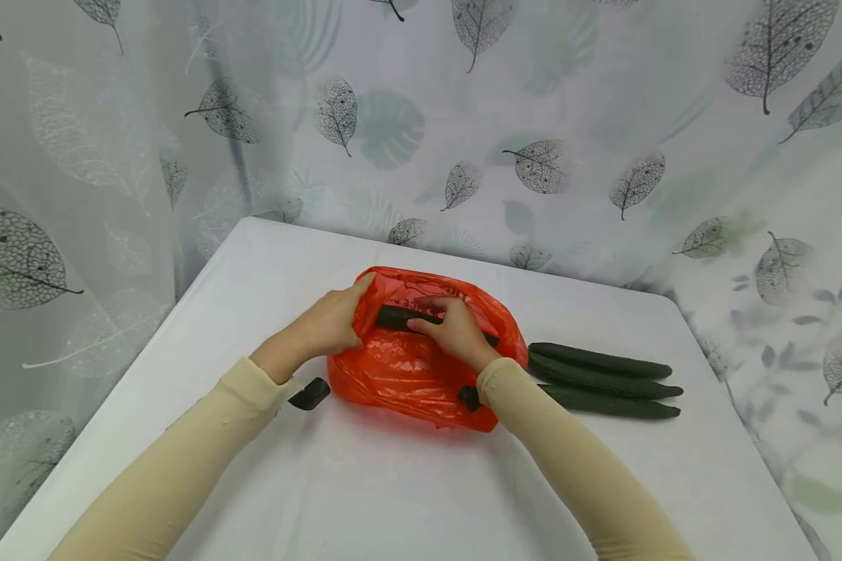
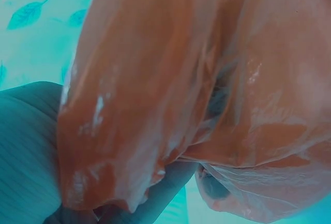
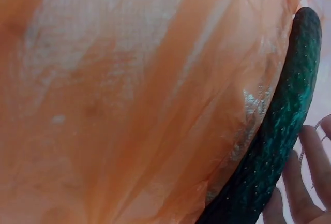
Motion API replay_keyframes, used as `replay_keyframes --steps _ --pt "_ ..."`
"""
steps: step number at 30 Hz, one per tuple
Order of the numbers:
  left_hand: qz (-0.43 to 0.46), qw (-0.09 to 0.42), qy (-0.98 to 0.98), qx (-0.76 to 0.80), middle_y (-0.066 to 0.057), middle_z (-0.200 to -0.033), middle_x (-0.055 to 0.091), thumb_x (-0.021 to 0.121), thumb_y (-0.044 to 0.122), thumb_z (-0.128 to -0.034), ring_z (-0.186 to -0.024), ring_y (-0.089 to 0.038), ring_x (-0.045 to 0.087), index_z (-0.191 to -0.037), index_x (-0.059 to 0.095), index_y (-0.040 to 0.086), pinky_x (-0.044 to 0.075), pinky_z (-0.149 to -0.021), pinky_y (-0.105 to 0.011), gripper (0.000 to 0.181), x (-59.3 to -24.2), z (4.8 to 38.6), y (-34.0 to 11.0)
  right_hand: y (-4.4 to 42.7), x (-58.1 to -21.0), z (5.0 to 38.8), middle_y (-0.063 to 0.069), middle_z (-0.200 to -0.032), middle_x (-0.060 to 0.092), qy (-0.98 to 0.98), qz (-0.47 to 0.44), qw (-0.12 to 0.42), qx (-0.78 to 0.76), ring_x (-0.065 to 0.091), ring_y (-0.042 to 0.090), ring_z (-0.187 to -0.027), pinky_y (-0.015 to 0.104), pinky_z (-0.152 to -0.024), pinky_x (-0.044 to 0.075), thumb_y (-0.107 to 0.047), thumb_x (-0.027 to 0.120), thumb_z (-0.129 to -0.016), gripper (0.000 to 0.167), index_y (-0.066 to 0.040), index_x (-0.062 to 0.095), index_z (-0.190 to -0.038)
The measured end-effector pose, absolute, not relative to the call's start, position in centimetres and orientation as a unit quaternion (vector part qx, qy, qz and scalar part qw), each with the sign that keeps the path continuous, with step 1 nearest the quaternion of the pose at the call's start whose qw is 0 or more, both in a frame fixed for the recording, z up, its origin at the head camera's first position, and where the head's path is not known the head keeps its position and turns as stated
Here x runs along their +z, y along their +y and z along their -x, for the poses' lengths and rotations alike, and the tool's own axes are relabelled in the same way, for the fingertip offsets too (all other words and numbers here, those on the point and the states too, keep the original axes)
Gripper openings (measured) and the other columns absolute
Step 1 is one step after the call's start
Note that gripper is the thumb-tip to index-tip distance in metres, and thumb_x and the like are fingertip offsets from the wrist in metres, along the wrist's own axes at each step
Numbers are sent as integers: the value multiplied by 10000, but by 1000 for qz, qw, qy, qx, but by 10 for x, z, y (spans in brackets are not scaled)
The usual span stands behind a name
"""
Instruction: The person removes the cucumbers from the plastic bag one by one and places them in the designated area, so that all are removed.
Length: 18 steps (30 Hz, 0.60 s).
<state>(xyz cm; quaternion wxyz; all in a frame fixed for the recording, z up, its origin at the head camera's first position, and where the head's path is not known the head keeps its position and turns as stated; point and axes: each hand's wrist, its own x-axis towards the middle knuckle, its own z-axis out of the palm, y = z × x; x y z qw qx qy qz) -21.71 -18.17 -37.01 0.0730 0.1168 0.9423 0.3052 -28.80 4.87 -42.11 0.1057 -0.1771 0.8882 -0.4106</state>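
Observation:
A red plastic bag (image 1: pixel 407 382) lies on the table with its mouth open toward the far side. My left hand (image 1: pixel 327 321) grips the bag's left rim between thumb and fingers. In the left wrist view the bag (image 2: pixel 134 100) covers most of that hand. My right hand (image 1: pixel 456 331) is inside the bag's mouth, holding a dark green cucumber (image 1: pixel 393 318) that lies crosswise there. In the right wrist view, fingers (image 3: pixel 305 177) touch the side of the bumpy cucumber (image 3: pixel 274 136), which lies along the bag's film (image 3: pixel 129 100).
Several long cucumbers (image 1: pixel 603 379) lie side by side on the white table (image 1: pixel 393 499), right of the bag and partly behind the right forearm. Small black devices (image 1: pixel 310 394) sit at both wrists. A leaf-patterned curtain (image 1: pixel 421 117) hangs behind the table.

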Motion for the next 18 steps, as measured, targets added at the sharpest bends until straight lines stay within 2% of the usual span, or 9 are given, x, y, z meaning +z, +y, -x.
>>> replay_keyframes --steps 10,18 --pt "-114 71 942 307 -235 -1309 593 830 -23 -739 -1107 -366 594 -1607 165 41 536 -936 -488 1095 -367 216 -181 50 -427 289 7 -1233 669 919 164 113 -339 586 204 -1117 436 -1051 451 -350 797 -881 532 -119 657 -1340" --pt "-118 66 944 302 -240 -1323 589 827 -27 -733 -1109 -367 591 -1603 160 24 521 -956 -488 1097 -368 216 -181 50 -430 287 -20 -1195 685 927 180 84 -317 593 194 -1108 429 -1048 447 -229 811 -874 428 -154 707 -1282"
